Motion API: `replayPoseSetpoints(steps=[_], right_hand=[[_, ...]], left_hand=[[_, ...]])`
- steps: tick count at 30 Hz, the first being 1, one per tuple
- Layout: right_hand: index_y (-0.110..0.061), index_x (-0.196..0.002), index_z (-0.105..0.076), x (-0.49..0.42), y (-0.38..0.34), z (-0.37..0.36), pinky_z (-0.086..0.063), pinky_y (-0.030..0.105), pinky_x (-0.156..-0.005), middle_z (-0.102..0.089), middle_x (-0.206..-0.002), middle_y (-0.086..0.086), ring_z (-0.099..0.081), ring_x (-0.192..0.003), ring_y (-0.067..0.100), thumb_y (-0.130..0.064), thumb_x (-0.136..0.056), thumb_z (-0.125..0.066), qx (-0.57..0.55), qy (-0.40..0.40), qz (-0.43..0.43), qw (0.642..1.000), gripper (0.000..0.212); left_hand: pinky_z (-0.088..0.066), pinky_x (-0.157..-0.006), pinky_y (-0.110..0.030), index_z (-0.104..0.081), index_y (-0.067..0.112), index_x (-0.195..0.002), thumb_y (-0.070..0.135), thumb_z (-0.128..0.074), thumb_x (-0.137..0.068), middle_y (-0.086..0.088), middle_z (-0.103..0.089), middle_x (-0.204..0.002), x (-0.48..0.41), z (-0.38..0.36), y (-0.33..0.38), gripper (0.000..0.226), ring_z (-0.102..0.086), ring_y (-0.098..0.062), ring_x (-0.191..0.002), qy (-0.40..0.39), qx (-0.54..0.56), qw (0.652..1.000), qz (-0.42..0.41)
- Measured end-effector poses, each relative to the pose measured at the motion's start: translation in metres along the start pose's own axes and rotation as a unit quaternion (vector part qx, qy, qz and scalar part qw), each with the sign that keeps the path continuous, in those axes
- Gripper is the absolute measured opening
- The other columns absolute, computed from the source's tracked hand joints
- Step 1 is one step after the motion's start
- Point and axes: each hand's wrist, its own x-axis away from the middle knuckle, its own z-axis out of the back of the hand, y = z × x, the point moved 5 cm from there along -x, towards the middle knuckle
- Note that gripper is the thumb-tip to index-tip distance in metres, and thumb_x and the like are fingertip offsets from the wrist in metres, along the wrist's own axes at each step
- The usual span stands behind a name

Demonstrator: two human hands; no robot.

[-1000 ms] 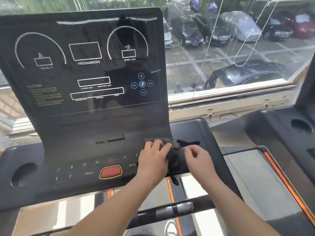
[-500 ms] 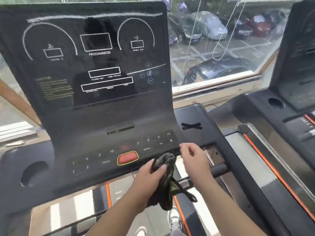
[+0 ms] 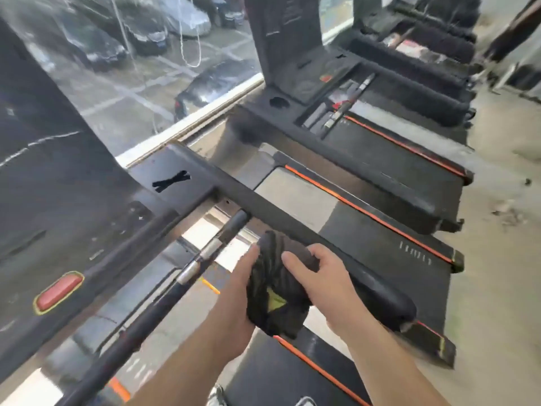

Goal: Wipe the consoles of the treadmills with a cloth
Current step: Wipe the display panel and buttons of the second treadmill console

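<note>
Plainly, the cloth (image 3: 275, 291) is off every surface: it hangs in the air to the right of the near console (image 3: 58, 200), below that console's lower right corner and just above the black side rail (image 3: 377, 291). No part of it touches the near console's panel or its red button (image 3: 58, 291). We judge that this console's wipe is either finished or paused. The blur does not let us tell how clean the panel is.

What is left, as we read it, is at least 1 more console (image 3: 289, 39), on the next treadmill further right of the near console. Darker machines sit beyond it, too blurred to count.

Our left hand (image 3: 234, 303) cups the cloth from the side nearer the near console, with its thumb up along the edge and the rest hidden behind the fabric. Our right hand (image 3: 325, 282) grips it from the far side, its fingers (image 3: 292, 260) curled over the top. Both hands hold the cloth and nothing else.

The cloth is bunched into a dark, twisted roll with a yellow-green patch showing. Its long axis runs from us outward, with the far end pointing toward the crossbar (image 3: 205, 253) beneath the near console and the near end drooping toward us.
</note>
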Motion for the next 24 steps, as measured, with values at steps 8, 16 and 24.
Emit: replayPoseSetpoints(steps=[8,16,24], right_hand=[[-0.01,-0.083,-0.066,0.057,0.085,0.205,-0.049,0.039,-0.065,-0.072,-0.081,0.016,-0.067,-0.072,0.025,-0.05,-0.069,-0.089,-0.108,0.156,-0.044,0.981,0.048],[-0.01,-0.086,-0.064,0.107,0.19,0.404,-0.045,0.025,-0.053,-0.071,-0.079,0.006,-0.065,-0.067,0.019,-0.033,-0.085,-0.086,-0.152,0.257,-0.113,0.948,0.032],[-0.01,-0.088,-0.063,0.091,0.211,0.487,-0.057,0.042,-0.072,-0.07,-0.085,0.006,-0.068,-0.082,0.024,-0.049,-0.082,-0.081,-0.036,0.277,-0.122,0.952,0.043]], left_hand=[[-0.051,-0.107,-0.054,-0.078,0.02,-0.114,0.047,-0.089,-0.066,-0.011,-0.077,-0.118,-0.037,-0.157,-0.135,0.055,-0.073,-0.03,-0.113,-0.087,-0.198,0.976,0.006],[-0.056,-0.1,-0.053,-0.08,0.012,-0.098,0.042,-0.084,-0.078,-0.011,-0.081,-0.102,-0.056,-0.31,-0.285,0.036,-0.077,-0.029,-0.1,-0.061,-0.287,0.954,0.06],[-0.058,-0.094,-0.046,-0.077,0.008,-0.11,0.041,-0.074,-0.093,-0.014,-0.079,-0.108,-0.106,-0.391,-0.306,0.037,-0.075,-0.031,-0.105,-0.047,-0.247,0.962,0.104]])
